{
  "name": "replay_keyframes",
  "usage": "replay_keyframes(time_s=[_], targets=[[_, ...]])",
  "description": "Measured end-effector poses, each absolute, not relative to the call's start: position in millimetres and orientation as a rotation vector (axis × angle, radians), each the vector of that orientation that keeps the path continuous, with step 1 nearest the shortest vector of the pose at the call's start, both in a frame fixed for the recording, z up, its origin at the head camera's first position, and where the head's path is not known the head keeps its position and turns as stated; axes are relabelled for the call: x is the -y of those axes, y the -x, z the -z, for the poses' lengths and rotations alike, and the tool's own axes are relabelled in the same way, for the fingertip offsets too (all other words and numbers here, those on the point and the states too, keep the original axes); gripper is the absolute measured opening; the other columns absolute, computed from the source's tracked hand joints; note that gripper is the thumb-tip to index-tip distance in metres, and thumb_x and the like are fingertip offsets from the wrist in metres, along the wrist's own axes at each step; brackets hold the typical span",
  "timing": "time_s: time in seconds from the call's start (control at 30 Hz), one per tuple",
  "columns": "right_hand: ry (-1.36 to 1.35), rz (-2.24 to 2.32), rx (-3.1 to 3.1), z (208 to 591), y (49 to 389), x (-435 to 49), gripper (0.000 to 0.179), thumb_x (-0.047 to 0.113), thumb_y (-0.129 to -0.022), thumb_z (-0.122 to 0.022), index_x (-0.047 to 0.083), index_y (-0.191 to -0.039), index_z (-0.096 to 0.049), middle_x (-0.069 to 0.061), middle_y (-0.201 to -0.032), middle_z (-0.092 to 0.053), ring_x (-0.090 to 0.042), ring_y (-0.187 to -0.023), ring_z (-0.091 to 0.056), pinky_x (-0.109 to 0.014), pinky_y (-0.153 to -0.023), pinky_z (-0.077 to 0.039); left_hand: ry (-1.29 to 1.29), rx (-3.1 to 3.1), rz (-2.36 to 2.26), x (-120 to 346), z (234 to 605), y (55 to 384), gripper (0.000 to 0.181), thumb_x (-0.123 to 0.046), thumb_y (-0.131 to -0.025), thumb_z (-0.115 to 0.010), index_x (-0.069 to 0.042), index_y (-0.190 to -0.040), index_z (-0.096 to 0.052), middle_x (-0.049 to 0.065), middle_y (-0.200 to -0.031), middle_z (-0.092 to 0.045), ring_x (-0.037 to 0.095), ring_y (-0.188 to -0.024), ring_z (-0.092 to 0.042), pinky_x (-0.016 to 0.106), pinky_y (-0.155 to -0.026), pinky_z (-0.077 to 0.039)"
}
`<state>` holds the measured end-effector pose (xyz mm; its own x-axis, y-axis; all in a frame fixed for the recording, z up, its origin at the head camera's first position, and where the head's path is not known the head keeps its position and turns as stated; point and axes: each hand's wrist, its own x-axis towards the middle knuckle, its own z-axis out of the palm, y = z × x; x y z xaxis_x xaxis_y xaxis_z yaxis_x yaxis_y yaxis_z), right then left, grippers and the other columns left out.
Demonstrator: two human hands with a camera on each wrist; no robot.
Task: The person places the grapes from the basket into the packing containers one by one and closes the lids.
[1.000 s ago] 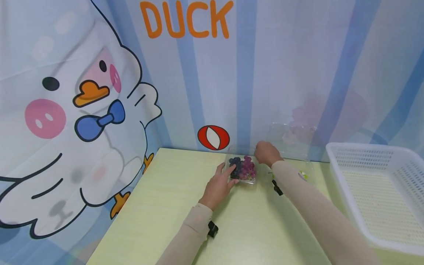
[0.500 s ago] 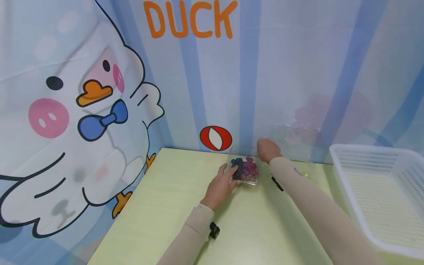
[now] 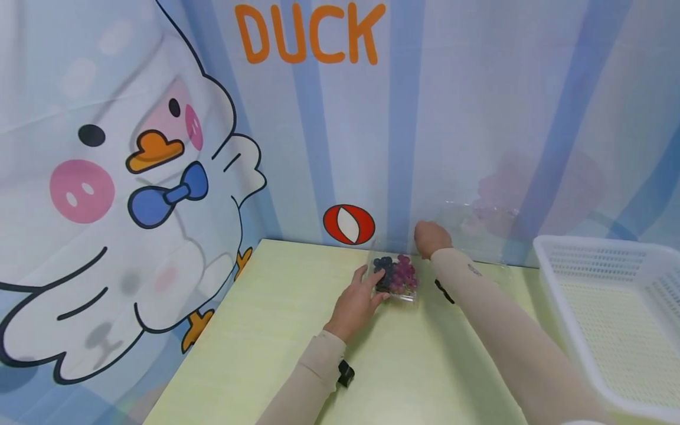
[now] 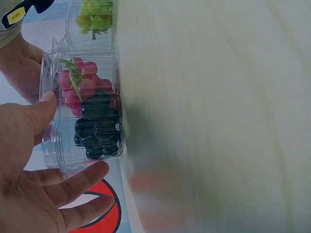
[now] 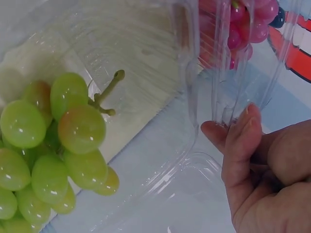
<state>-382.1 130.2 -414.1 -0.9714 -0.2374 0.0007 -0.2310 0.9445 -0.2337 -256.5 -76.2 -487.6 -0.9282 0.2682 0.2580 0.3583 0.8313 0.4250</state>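
A clear plastic clamshell box (image 4: 60, 145) with a bunch of red grapes (image 4: 87, 88) and a bunch of dark grapes (image 4: 97, 128) sits at the table's back edge. My left hand (image 3: 355, 304) grips its front left corner, thumb at the lid rim and fingers along the end. Behind the box's right side is my right hand (image 3: 432, 238), its curled fingers holding the plastic rim, as the right wrist view shows (image 5: 272, 170). To the right, a second clear box (image 5: 150, 107) holds green grapes (image 5: 53, 141); my right forearm covers most of it in the head view.
The second box's raised clear lid (image 3: 478, 215) leans near the printed duck backdrop (image 3: 297, 147). A white plastic basket (image 3: 558, 319) stands at the right of the pale yellow table (image 3: 249, 330).
The head view has shifted slightly, so everything sits a little further right. The left hand keeps its place on the grape box; the right hand stays at the box's back right with little movement.
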Motion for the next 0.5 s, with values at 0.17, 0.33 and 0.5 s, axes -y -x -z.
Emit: replay_keyframes(time_s=[0.17,0.33,0.5], targets=[[0.382,0.389,-3.055,414.9,383.0,-131.0,0.016,-0.008,-0.093,-0.063,-0.005,-0.103,-0.075,-0.021,-0.105,-0.074,-0.035,-0.093,-0.072,-0.049,-0.08,-0.06,0.483,2.837,0.699,75.8,486.9,256.9,0.059,-0.037,-0.099,-0.066,-0.022,-0.153,-0.049,0.019,-0.157,-0.038,0.03,-0.106,-0.071,0.042,-0.091,-0.058],[0.379,0.408,-3.048,416.0,386.4,-131.2,0.035,-0.012,-0.091,-0.062,-0.002,-0.124,-0.07,-0.022,-0.129,-0.067,-0.04,-0.116,-0.065,-0.053,-0.092,-0.056,0.48,2.838,0.713,75.9,485.8,257.3,0.058,-0.037,-0.099,-0.066,-0.021,-0.152,-0.049,0.018,-0.158,-0.037,0.029,-0.104,-0.072,0.041,-0.09,-0.058],[0.361,0.39,-3.044,416.3,387.9,-129.2,0.034,-0.011,-0.091,-0.063,0.0,-0.122,-0.072,-0.021,-0.126,-0.069,-0.038,-0.111,-0.068,-0.051,-0.088,-0.058,0.472,2.857,0.713,75.7,486.3,257.2,0.059,-0.038,-0.099,-0.065,-0.022,-0.153,-0.049,0.018,-0.158,-0.037,0.028,-0.103,-0.072,0.04,-0.09,-0.058]])
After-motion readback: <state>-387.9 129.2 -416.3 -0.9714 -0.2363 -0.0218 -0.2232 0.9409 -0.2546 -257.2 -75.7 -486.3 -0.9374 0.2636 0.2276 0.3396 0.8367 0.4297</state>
